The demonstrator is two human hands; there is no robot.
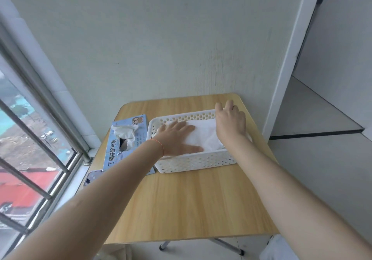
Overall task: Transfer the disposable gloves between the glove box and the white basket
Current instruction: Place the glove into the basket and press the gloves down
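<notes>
Head view: two hands, left hand (177, 136) and right hand (230, 121), over one white basket (193, 163).

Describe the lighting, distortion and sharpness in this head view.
Head view: soft daylight from the window at left, faint shadows on the table; wide-angle bending curves the window bars; white gloves in the basket wash out, detail lost; left hand reasonably sharp.

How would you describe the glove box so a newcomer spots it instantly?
On the wooden table, look at its left edge beside the window. The glove box lies left of the white basket: pale blue cardboard, a white glove poking out.
</notes>
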